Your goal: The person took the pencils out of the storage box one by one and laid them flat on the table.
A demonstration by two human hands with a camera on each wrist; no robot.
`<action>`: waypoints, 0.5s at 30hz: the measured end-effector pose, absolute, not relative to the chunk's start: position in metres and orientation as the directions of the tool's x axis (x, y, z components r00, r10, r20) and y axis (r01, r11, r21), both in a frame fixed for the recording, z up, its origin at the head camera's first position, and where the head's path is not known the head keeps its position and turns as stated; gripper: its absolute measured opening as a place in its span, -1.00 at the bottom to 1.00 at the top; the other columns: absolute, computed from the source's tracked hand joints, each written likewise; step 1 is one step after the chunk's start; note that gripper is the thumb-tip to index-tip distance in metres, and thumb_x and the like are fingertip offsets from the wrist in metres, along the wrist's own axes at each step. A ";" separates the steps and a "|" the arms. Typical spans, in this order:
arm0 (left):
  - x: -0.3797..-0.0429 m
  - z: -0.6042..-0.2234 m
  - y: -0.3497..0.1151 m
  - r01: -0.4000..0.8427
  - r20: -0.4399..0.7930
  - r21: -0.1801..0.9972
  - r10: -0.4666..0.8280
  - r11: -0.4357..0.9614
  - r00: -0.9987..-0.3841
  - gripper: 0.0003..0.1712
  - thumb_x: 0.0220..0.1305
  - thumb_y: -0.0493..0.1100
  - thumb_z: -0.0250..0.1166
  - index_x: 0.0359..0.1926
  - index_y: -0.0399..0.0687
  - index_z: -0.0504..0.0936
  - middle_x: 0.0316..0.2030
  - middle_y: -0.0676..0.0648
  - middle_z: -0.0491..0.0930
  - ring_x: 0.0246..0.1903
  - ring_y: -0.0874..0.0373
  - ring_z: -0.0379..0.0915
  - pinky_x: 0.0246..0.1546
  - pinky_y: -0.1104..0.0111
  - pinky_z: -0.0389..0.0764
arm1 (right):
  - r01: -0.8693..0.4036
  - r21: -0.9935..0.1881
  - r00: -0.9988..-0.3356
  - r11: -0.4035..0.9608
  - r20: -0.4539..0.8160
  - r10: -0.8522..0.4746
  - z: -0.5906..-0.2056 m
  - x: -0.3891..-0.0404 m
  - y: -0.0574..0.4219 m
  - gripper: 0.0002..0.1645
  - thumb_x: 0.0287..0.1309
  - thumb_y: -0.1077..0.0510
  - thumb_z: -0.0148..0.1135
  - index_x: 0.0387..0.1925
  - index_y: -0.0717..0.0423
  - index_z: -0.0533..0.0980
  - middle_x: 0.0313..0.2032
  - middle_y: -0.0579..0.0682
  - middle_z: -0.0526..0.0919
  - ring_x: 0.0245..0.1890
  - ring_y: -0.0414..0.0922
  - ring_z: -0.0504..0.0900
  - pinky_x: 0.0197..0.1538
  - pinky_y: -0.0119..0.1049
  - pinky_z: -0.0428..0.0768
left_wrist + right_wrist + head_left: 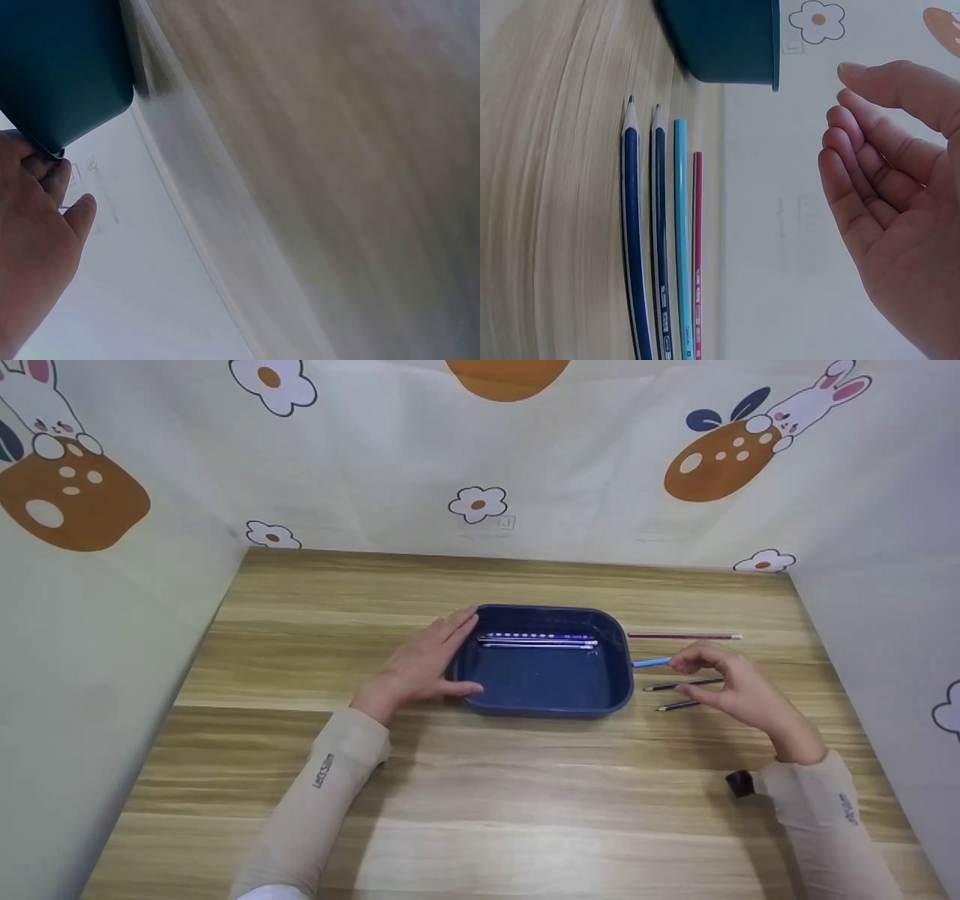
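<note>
A dark blue tray (547,712) sits on the wooden table, with several pencils (536,641) lying side by side along its back part. My left hand (420,664) holds the tray's left end, thumb over the rim and fingers at the back left corner. In the left wrist view its fingertips lie at the tray's (75,67) edge. My right hand (731,682) hovers over the pencils right of the tray, its fingers loosely bent and holding nothing. Beneath it are a light blue pencil (681,225) and two dark blue pencils (632,217), with a red pencil (698,225) farther back.
A pale printed sheet (375,472) with rabbits and flowers stands behind the table (525,810) and along both sides. A small black object (739,784) shows beside the right sleeve cuff. The pencils outside the tray lie roughly parallel, close to its right end.
</note>
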State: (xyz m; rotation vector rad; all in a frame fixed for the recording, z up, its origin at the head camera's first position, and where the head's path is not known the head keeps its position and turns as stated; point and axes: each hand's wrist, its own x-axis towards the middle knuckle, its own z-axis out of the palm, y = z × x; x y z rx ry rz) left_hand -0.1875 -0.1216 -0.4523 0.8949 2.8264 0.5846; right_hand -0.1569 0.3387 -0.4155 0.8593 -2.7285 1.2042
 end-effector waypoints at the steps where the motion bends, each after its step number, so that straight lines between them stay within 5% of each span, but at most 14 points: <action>1: -0.188 -0.452 -0.121 0.527 0.000 0.397 0.574 0.752 -0.819 0.27 0.13 0.44 0.30 0.60 -0.01 -0.13 0.62 0.05 -0.24 0.59 0.04 -0.22 0.62 0.14 -0.10 | -0.507 -0.677 -0.842 0.533 0.256 -0.475 -0.416 -0.158 0.337 -0.61 -0.05 0.46 0.46 -0.13 0.18 0.63 -0.21 -0.29 0.63 -0.17 -0.48 0.58 -0.04 -0.68 0.55; 15: -0.189 -0.454 -0.121 0.544 0.017 0.389 0.584 0.744 -0.812 0.28 0.12 0.44 0.32 0.60 -0.07 -0.10 0.62 0.01 -0.21 0.59 0.04 -0.21 0.62 0.14 -0.08 | -0.519 -0.715 -0.820 0.468 0.262 -0.509 -0.415 -0.167 0.313 -0.59 -0.08 0.50 0.45 -0.12 0.26 0.61 -0.18 -0.19 0.63 -0.14 -0.42 0.59 0.02 -0.69 0.54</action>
